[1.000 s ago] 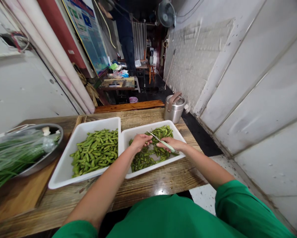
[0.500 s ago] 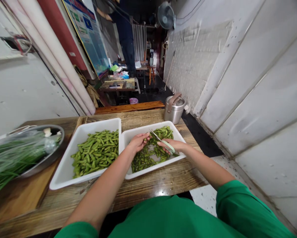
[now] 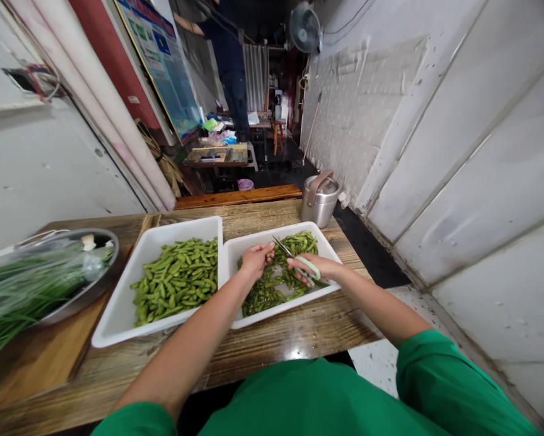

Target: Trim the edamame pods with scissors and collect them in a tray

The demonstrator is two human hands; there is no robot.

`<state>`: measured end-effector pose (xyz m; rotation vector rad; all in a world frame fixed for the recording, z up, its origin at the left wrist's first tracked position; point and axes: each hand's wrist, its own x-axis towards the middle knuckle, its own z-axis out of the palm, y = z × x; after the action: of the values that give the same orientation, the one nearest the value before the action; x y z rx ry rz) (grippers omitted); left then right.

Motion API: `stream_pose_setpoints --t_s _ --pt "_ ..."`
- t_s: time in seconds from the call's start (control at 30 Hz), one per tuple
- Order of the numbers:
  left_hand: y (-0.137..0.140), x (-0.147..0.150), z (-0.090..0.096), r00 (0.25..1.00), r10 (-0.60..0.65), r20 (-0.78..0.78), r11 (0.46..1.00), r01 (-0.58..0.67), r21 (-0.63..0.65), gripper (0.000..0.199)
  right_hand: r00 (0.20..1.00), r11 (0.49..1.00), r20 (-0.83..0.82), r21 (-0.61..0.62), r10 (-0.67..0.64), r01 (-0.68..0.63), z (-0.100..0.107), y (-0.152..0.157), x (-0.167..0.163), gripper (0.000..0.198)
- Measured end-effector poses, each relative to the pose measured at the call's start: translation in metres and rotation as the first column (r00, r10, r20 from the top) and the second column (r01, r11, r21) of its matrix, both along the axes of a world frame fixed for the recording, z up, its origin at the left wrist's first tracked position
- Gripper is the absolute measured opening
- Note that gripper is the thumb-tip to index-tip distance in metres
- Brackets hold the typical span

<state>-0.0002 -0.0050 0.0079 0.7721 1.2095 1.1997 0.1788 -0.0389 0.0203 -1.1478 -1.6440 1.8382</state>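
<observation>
Over the right white tray [image 3: 239, 322], my right hand [image 3: 311, 268] grips a pair of scissors [image 3: 308, 266] with pale green handles. Its metal blades point up and left, past the fingertips of my left hand [image 3: 256, 259]. My left fingers are pinched on what looks like a green pod, mostly hidden by the hand. Green edamame pods [image 3: 276, 289] lie spread in this tray, with some of its floor showing among them. The left white tray [image 3: 112, 315] touches it and holds a thick heap of edamame pods [image 3: 176, 278].
A steel bowl [image 3: 111, 260] with bagged green stalks [image 3: 40, 284] stands on a wooden board [image 3: 49, 357] at left. A lidded steel pail [image 3: 319, 203] stands at the table's back right corner. Beyond the bench [image 3: 239, 197], a person [image 3: 230, 72] stands with one arm raised.
Both hands stay nearly in place over the right tray. The scissor handles have spread slightly apart, and the blades have shifted a little.
</observation>
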Motion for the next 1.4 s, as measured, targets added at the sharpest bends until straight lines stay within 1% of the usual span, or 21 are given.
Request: stream_pose_setpoints --t_s 0.3,0.53,0.6,0.67,0.7,0.77,0.8,0.87,0.9,0.97,1.0,1.03,1.07,1.1,1.13,1.17,1.2,1.23,1.27,1.3,1.4 --pt "-0.002 0.003 -0.002 1.000 0.010 0.025 1.000 -0.010 -0.004 0.034 1.000 1.000 0.015 -0.023 0.010 -0.009 0.002 0.001 0.000 0.040" --pt "-0.004 0.007 0.003 1.000 -0.016 0.026 1.000 0.016 -0.025 0.033 0.995 0.999 0.102 0.035 0.010 -0.013 0.006 0.002 0.005 0.038" --pt "-0.003 0.005 0.008 0.999 0.031 -0.025 0.999 -0.030 0.044 0.032 0.994 0.999 0.106 0.052 0.000 -0.005 0.006 0.003 0.005 0.039" --pt "-0.002 -0.009 0.018 0.979 0.162 -0.124 0.974 -0.139 0.178 0.029 0.996 0.997 0.084 0.068 -0.027 0.022 0.004 0.004 0.005 0.040" --pt "-0.002 -0.021 0.024 0.948 0.255 -0.191 0.945 -0.203 0.258 0.029 0.996 0.996 0.074 0.074 -0.045 0.039 0.003 0.004 0.005 0.040" --pt "-0.004 -0.056 0.040 0.833 0.433 -0.344 0.872 -0.291 0.393 0.029 0.995 0.995 0.078 0.085 -0.062 0.055 0.001 0.005 0.006 0.040" --pt "-0.007 -0.077 0.048 0.730 0.526 -0.436 0.830 -0.327 0.453 0.030 0.994 0.995 0.088 0.088 -0.057 0.049 0.000 0.006 0.006 0.040" --pt "-0.013 -0.119 0.065 0.426 0.644 -0.635 0.765 -0.349 0.542 0.029 0.994 0.995 0.105 0.090 -0.042 0.032 -0.001 0.007 0.006 0.041" --pt "-0.017 -0.135 0.073 0.283 0.618 -0.733 0.782 -0.313 0.539 0.029 0.993 0.995 0.108 0.089 -0.043 0.034 -0.002 0.007 0.006 0.041" --pt "-0.024 -0.151 0.084 0.034 0.456 -0.890 0.872 -0.216 0.438 0.031 0.992 0.994 0.103 0.090 -0.071 0.062 -0.001 0.007 0.005 0.041" --pt "-0.027 -0.149 0.087 -0.054 0.395 -0.917 0.903 -0.157 0.399 0.033 0.991 0.993 0.097 0.091 -0.090 0.081 -0.001 0.006 0.005 0.040" --pt "-0.029 -0.140 0.087 -0.103 0.370 -0.923 0.922 -0.083 0.379 0.033 0.990 0.991 0.089 0.091 -0.107 0.099 0.000 0.006 0.005 0.040" --pt "-0.030 -0.126 0.085 -0.093 0.371 -0.924 0.929 0.027 0.370 0.029 0.989 0.989 0.082 0.091 -0.120 0.112 0.001 0.006 0.004 0.039" --pt "-0.029 -0.107 0.080 -0.012 0.348 -0.937 0.921 0.188 0.340 0.025 0.989 0.988 0.077 0.092 -0.128 0.121 0.001 0.006 0.004 0.039" --pt "-0.028 -0.086 0.073 0.114 0.237 -0.965 0.893 0.366 0.263 0.020 0.988 0.988 0.076 0.095 -0.132 0.125 0.001 0.006 0.005 0.039" --pt "-0.027 -0.066 0.065 0.224 0.092 -0.970 0.844 0.500 0.195 0.016 0.988 0.987 0.080 0.100 -0.132 0.124 0.001 0.006 0.005 0.039" --pt "-0.025 -0.046 0.055 0.304 -0.047 -0.952 0.802 0.579 0.145 0.013 0.988 0.987 0.088 0.107 -0.129 0.119 0.001 0.007 0.005 0.039" --pt "-0.023 -0.029 0.045 0.360 -0.138 -0.923 0.785 0.608 0.120 0.013 0.988 0.987 0.098 0.116 -0.123 0.112 0.001 0.007 0.006 0.040" --pt "-0.021 -0.016 0.035 0.383 -0.185 -0.905 0.783 0.614 0.100 0.014 0.987 0.986 0.106 0.125 -0.119 0.106 0.000 0.008 0.006 0.040" --pt "-0.020 -0.007 0.026 0.372 -0.220 -0.902 0.779 0.624 0.067 0.018 0.987 0.986 0.114 0.134 -0.116 0.101 0.000 0.008 0.006 0.040" --pt "-0.018 0.002 0.006 0.271 -0.258 -0.927 0.734 0.679 -0.005 0.023 0.984 0.984 0.132 0.147 -0.119 0.100 0.002 0.007 0.006 0.040"
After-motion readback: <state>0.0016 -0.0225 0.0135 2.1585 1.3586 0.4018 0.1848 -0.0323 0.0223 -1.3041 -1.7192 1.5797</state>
